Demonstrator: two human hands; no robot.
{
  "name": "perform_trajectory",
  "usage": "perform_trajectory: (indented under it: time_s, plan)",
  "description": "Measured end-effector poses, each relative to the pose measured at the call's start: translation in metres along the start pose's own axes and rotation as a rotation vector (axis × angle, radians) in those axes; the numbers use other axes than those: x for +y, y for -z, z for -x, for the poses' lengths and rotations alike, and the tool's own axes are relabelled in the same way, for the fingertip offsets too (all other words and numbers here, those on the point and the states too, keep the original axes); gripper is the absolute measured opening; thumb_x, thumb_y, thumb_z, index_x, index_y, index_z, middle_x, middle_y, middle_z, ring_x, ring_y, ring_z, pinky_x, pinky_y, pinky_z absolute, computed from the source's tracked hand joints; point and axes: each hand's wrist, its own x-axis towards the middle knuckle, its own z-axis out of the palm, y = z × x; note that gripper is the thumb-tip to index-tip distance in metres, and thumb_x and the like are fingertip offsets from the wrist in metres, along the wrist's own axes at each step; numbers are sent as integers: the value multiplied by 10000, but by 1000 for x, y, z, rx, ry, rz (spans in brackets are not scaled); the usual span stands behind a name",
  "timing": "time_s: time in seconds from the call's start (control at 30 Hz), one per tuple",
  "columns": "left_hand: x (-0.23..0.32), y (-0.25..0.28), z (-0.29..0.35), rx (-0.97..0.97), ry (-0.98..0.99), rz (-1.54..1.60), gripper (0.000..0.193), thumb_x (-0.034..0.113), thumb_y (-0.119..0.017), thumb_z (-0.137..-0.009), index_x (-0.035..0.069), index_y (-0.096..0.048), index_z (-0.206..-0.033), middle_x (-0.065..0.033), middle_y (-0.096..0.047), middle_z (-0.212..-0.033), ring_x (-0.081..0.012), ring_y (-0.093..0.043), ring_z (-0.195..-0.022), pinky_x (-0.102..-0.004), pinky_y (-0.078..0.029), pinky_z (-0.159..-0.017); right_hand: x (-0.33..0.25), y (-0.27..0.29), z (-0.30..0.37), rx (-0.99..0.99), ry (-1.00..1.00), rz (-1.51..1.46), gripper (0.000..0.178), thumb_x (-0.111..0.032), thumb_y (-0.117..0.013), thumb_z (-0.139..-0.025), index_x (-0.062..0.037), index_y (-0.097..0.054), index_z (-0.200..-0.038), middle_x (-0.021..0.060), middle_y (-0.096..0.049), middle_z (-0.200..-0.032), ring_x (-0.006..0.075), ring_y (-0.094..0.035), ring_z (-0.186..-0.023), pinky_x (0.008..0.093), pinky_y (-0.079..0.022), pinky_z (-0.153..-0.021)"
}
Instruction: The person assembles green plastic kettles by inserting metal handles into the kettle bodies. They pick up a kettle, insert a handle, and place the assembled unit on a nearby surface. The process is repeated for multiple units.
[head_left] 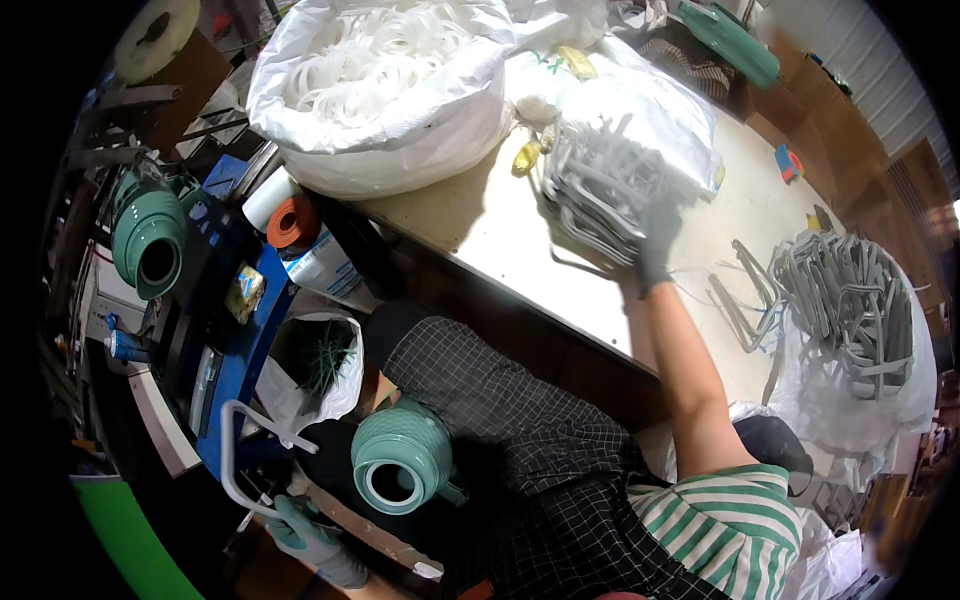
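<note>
My left hand [312, 545], in a grey and teal glove, is closed around one end of a grey U-shaped handle [230, 460] at the lower left. Next to it a teal plastic vessel [420, 452] with a round white-rimmed opening rests by my legs. My right arm stretches forward over the table. The gloved right hand [656, 245] is at the near right side of a stack of similar grey handles [590, 215]. Motion smears its fingers, so its grip does not show.
A big white sack [400, 165] of white plastic rings stands at the table's far left. More grey handles [850, 300] are heaped in a bag at right. Another teal vessel [150, 250] sits by the blue machine frame [232, 385] at left, near an orange roll [292, 222].
</note>
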Motion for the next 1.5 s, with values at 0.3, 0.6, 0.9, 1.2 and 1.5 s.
perform_trajectory:
  time_s: [0.3, 0.6, 0.9, 1.2, 1.5]
  plan:
    - [16, -21, 15, -3, -129, -68, 415, 308, -545, -1093, -46, -610, -888, -70, -566, -761, -162, -503, -684, -322, -406, -596, -160, -122, 47, 80, -490, -25, 838, -616, -506, -1010, -74, -337, -1626, 285, -150, -1708, 438, -285, -1530, 467, -247, -1251]
    - [-113, -20, 10, 9, -803, -807, 443, 345, -590, -1078, -84, -624, -1182, -198, -622, -941, -330, -610, -812, -422, -489, -687, -100, 35, 64, 235, 174, 150, 682, -366, -800, -888, -11, -531, -1405, 212, -538, -1396, 381, -442, -1368, 484, -338, -1163]
    - [-126, -47, 16, -118, -26, 16, 451, 291, -636, -1064, -118, -609, -1253, -191, -700, -1099, -239, -682, -948, -382, -574, -820, 45, 283, 84, -452, -54, 1240, 375, -398, -643, -953, -68, -666, -1130, 192, -668, -1166, 394, -646, -1100, 551, -457, -1008]
    - [-94, -55, 13, -78, 11, 41, 296, 260, -649, -1058, -33, -687, -1075, -48, -692, -843, -133, -602, -734, -288, -486, -672, -90, 151, -7, -165, 566, 508, 120, -74, -631, -946, -38, -600, -1056, 228, -615, -1004, 466, -619, -871, 531, -491, -729]
    - [-55, -78, 30, 8, 72, 148, 312, 279, -644, -1054, 34, -593, -868, 4, -535, -696, -112, -483, -638, -321, -389, -585, -213, -40, -18, -168, 881, 217, 382, -194, -723, -871, -119, -672, -1242, 158, -657, -1214, 381, -624, -1118, 535, -461, -1022]
